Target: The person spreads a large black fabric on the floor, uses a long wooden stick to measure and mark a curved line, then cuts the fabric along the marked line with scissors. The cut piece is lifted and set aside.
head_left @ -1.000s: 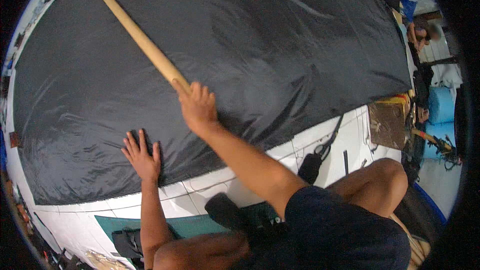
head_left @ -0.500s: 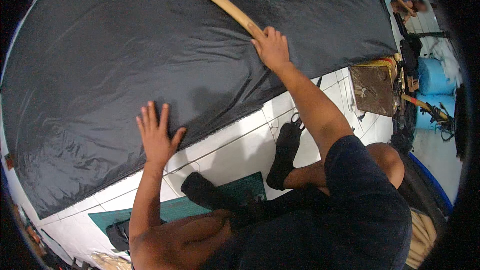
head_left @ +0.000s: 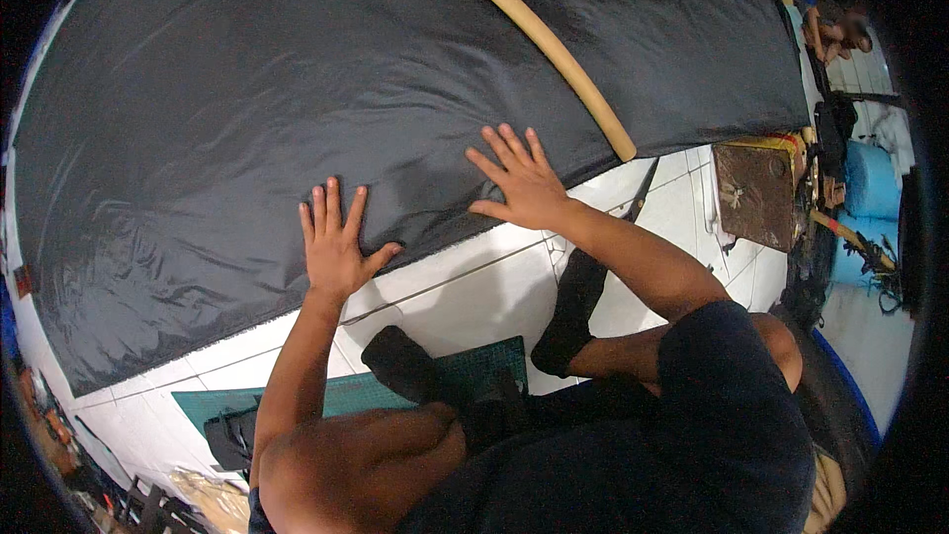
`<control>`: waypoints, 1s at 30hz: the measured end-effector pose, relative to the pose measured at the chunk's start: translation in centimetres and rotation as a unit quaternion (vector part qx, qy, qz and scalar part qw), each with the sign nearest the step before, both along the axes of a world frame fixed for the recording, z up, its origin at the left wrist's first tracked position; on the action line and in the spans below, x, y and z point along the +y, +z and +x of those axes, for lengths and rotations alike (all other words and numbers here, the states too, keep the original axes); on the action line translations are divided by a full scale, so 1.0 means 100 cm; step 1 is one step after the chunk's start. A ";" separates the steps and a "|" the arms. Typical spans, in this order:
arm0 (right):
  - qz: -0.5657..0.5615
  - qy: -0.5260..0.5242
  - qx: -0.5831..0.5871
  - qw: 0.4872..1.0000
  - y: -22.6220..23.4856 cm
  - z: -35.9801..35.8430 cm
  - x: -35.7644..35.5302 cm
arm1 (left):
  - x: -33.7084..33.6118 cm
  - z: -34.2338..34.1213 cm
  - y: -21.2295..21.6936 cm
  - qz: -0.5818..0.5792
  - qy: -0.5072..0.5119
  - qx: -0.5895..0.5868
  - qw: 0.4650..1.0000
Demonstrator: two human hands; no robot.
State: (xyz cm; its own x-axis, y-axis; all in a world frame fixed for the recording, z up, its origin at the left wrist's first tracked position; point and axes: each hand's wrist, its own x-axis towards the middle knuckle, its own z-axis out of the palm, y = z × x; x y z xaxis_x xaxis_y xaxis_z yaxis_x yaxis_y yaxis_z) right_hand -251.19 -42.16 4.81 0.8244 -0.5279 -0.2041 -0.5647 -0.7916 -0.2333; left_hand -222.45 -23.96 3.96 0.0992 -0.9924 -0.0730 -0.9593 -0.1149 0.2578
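A large sheet of black fabric lies spread over the floor, with small wrinkles around my hands. My left hand rests flat on it near the front edge, fingers spread. Farther right, my right hand also lies on the fabric with its fingers apart, holding nothing. Beyond that hand, a long tan pole or tube lies across the black fabric, its near end at the fabric's front edge. The pole's far end runs out of view at the top.
White floor tiles show before the fabric. A green cutting mat lies under my left foot. Scissors lie by my right foot. To the right are a brown flat box and blue rolls. Another person is at the far right.
My right hand has let go of the pole and moved nearer, flat onto the fabric. The pole now lies farther right, its near end at the fabric's edge. My left hand has shifted slightly right.
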 end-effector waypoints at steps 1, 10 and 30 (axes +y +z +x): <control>-0.008 0.002 0.021 1.000 0.002 -0.006 -0.003 | -0.001 0.000 -0.001 -0.005 0.002 0.000 1.000; 0.020 0.219 -0.084 0.972 0.023 0.050 0.047 | 0.004 0.000 0.001 -0.007 -0.007 0.009 1.000; -0.137 -0.136 -0.021 0.981 0.080 -0.014 -0.124 | 0.083 0.158 0.017 -0.222 0.441 0.000 0.870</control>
State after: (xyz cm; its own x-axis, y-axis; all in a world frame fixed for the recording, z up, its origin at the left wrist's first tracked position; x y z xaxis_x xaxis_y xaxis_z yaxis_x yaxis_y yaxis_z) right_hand -252.63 -54.60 12.83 0.6504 -0.7596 0.0061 -0.7580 -0.6495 -0.0602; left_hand -206.65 -15.68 5.66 0.8357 -0.4609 0.2986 -0.5492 -0.6950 0.4641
